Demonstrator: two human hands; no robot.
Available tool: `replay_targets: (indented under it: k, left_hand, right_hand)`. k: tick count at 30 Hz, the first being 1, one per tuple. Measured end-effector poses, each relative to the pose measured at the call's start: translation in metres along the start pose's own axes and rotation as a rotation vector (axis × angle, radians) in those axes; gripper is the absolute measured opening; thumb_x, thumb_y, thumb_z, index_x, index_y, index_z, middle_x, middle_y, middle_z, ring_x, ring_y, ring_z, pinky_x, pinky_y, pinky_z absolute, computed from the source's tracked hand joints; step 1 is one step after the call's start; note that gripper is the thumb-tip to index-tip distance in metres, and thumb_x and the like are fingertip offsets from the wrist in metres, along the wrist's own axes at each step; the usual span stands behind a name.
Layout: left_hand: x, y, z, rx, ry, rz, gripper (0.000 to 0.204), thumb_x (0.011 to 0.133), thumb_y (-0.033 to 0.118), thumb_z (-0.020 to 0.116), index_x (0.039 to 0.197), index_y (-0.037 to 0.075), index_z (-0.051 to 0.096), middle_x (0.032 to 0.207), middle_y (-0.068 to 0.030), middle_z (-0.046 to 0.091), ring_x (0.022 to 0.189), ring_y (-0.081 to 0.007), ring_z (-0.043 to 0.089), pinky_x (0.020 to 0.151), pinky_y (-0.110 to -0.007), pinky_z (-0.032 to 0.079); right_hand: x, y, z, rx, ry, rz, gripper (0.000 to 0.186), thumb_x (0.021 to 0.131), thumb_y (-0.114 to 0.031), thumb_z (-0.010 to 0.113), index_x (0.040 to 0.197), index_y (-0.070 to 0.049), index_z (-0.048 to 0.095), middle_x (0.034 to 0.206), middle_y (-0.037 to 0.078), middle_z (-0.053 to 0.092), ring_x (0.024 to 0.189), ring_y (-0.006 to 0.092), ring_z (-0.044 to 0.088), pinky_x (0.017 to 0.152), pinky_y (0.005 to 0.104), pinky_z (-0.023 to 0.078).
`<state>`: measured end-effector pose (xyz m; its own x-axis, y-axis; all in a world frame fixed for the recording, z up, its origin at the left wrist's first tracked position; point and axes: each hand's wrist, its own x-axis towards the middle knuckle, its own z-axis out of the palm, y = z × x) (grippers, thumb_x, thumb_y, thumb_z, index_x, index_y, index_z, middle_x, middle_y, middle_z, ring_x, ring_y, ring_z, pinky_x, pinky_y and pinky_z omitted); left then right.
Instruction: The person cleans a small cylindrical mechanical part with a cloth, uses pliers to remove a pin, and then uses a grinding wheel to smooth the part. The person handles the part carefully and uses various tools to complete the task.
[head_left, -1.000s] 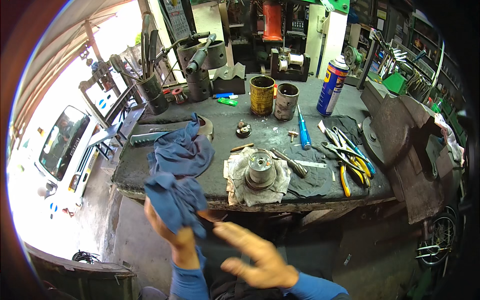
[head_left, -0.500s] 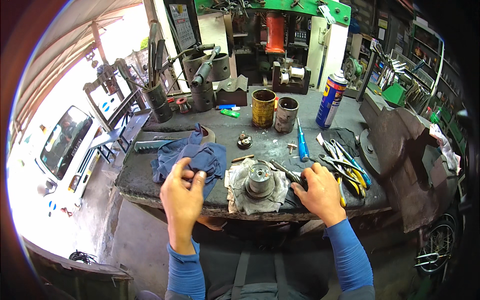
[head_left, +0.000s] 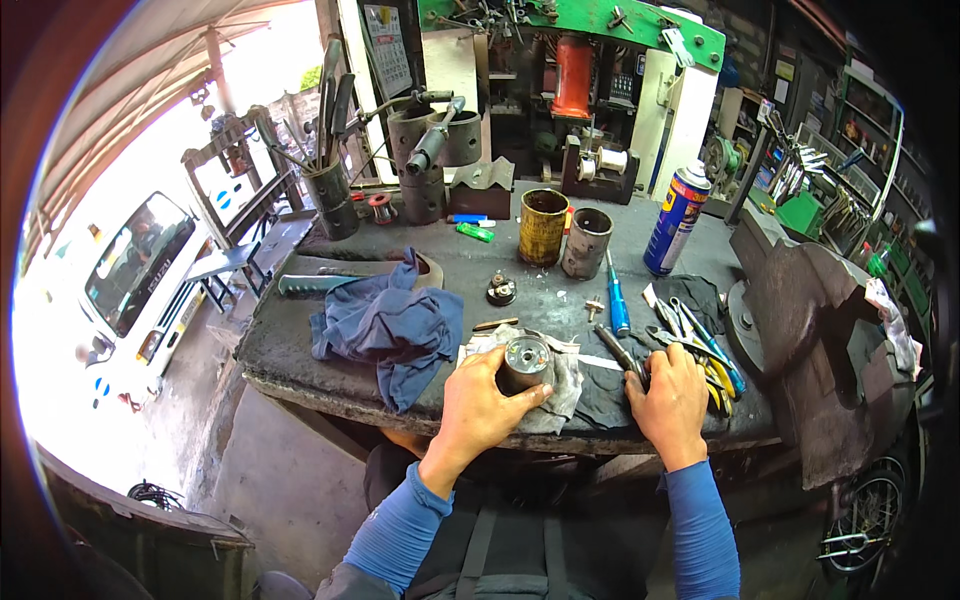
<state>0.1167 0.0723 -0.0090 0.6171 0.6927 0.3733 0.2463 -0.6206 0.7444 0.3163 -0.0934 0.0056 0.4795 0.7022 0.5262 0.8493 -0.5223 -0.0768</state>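
My left hand [head_left: 482, 402] is wrapped round the side of a round metal motor-like part [head_left: 527, 366], which stands upright on a grey rag [head_left: 566, 390]. To its right, my right hand [head_left: 670, 405] has its fingers closed on a dark rod-shaped tool [head_left: 621, 352]; the tool's lower end is hidden in the hand. Pliers [head_left: 718, 372] with yellow grips lie close beside that hand, partly behind it. A blue screwdriver [head_left: 618, 300] and a small brass-coloured fitting [head_left: 593, 308] rest beyond. A small round part with terminals [head_left: 501, 290] sits behind the rag.
A crumpled blue cloth [head_left: 390, 325] covers part of the bench at left. Behind stand a yellow can [head_left: 542, 228], a grey metal cup [head_left: 587, 243] and a blue spray can [head_left: 680, 220]. A bulky metal vise-like block [head_left: 830, 320] occupies the right end.
My left hand has moved right from the blue cloth to the round metal part and closed round it. My right hand has shifted slightly, with the rod-shaped tool now raised in its fingers.
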Motion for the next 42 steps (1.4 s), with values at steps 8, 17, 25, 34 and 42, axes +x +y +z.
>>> replay_targets:
  k: [8,17,25,34,42]
  left_hand:
    - [0.003,-0.010,-0.028,-0.093,-0.035,-0.125,0.052,0.075,0.025,0.093,0.117,0.000,0.074,0.106,-0.0167,0.078,0.097,-0.0271,0.075,0.090,-0.037,0.057]
    - [-0.003,-0.007,-0.027,-0.154,0.108,-0.062,0.050,0.079,0.021,0.092,0.118,-0.002,0.073,0.105,-0.0149,0.079,0.095,-0.0187,0.075,0.088,-0.034,0.057]
    - [0.006,-0.009,-0.017,-0.025,0.022,-0.016,0.050,0.076,0.029,0.092,0.113,0.001,0.074,0.111,-0.0187,0.076,0.102,-0.0342,0.073,0.092,-0.040,0.056]
    - [0.028,-0.022,-0.036,-0.078,0.017,-0.184,0.045,0.075,0.017,0.094,0.111,0.000,0.075,0.098,-0.0120,0.079,0.090,-0.0146,0.073,0.086,-0.033,0.058]
    - [0.031,-0.032,-0.048,-0.169,0.000,-0.176,0.045,0.073,0.012,0.094,0.111,0.000,0.074,0.099,-0.0119,0.080,0.090,-0.0162,0.073,0.087,-0.033,0.057]
  right_hand:
    - [0.020,-0.017,0.000,0.302,-0.026,-0.061,0.032,0.082,-0.023,0.083,0.106,-0.004,0.071,0.102,0.014,0.061,0.100,0.0354,0.061,0.086,0.0468,0.049]
    - [0.113,-0.075,0.051,0.529,-0.161,-0.267,0.042,0.082,-0.029,0.085,0.112,-0.004,0.071,0.110,0.016,0.065,0.109,0.0368,0.063,0.095,0.0448,0.052]
    - [0.161,-0.108,0.077,0.338,-0.394,-0.312,0.065,0.077,-0.041,0.087,0.130,-0.007,0.069,0.128,0.017,0.062,0.126,0.0355,0.058,0.108,0.0426,0.049]
    - [0.170,-0.113,0.106,0.345,-0.429,-0.288,0.055,0.071,-0.037,0.085,0.119,-0.011,0.076,0.124,0.016,0.063,0.127,0.0345,0.056,0.106,0.0464,0.048]
    - [0.149,-0.065,0.020,0.595,-0.306,-0.131,0.053,0.074,-0.039,0.086,0.110,-0.002,0.075,0.114,0.019,0.065,0.114,0.0351,0.064,0.100,0.0435,0.051]
